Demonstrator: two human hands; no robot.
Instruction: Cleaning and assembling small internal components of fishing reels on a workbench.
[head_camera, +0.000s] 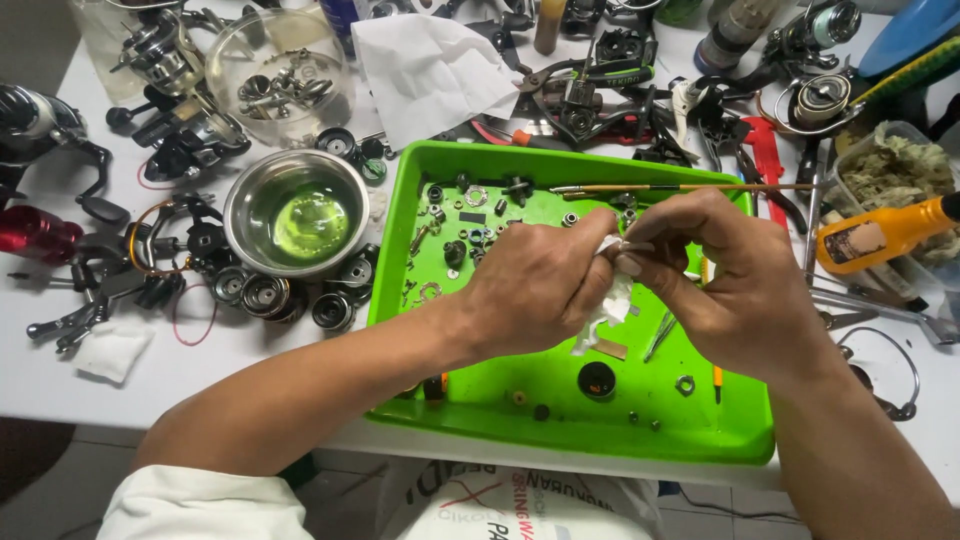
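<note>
Both hands meet above the green tray (560, 420): left hand (535, 290) and right hand (720, 280) together pinch a white tissue (608, 305). A steel bowl (296, 212) stands left on the worktop (60, 370).

A white table (40, 370) carries everything — a bright green tray (560, 410) near its front edge, a steel bowl (296, 212) just left of it, and a clear glass bowl (278, 78) behind that. Dark reel parts (265, 295) crowd the bowl's front; a folded white pad (112, 350) lies at the left. An orange bottle (880, 232) lies at the right — a white paper sheet (430, 70) behind the tray.
</note>
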